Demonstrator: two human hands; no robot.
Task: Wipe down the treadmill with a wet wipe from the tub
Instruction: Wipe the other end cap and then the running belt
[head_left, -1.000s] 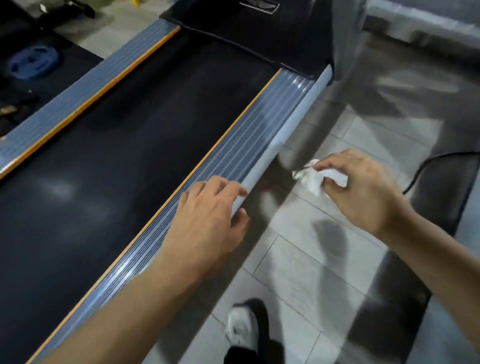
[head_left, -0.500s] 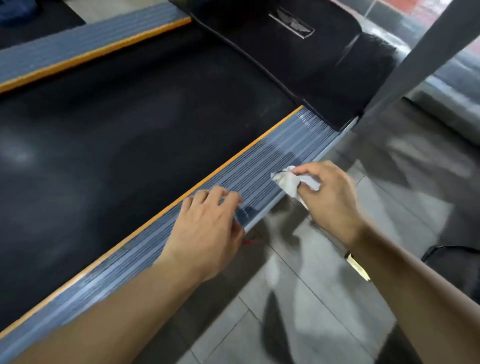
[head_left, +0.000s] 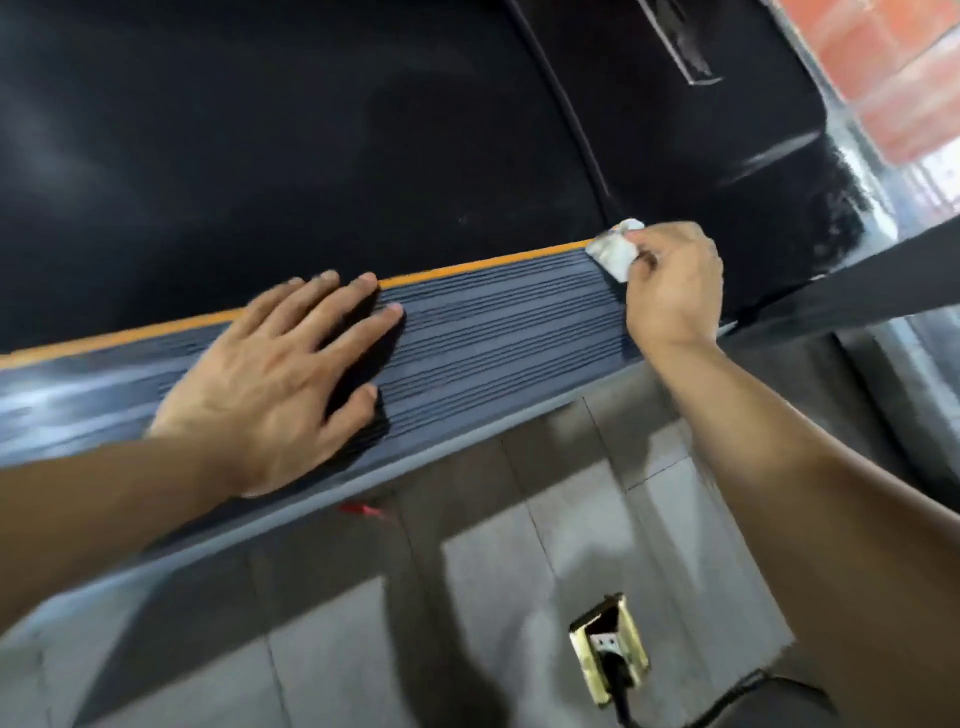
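Observation:
The treadmill fills the upper view: a black belt (head_left: 260, 156), a ribbed grey side rail (head_left: 493, 332) with an orange strip along its inner edge, and a black motor cover (head_left: 727, 130) at the far right. My left hand (head_left: 280, 374) lies flat on the rail with fingers spread. My right hand (head_left: 672, 283) pinches a crumpled white wet wipe (head_left: 613, 252) and presses it on the rail's far end, beside the motor cover. The tub is out of view.
Grey floor tiles (head_left: 519, 571) lie below the rail. A brass floor socket (head_left: 608, 654) with a black cable plugged in sits at the bottom centre. A dark upright post (head_left: 857, 291) crosses at the right. A small red scrap (head_left: 363, 509) lies under the rail's edge.
My right hand has carried the wipe from off the rail's side forward onto the rail's far end. My left hand has spread flat on the rail. The view has swung toward the treadmill's front.

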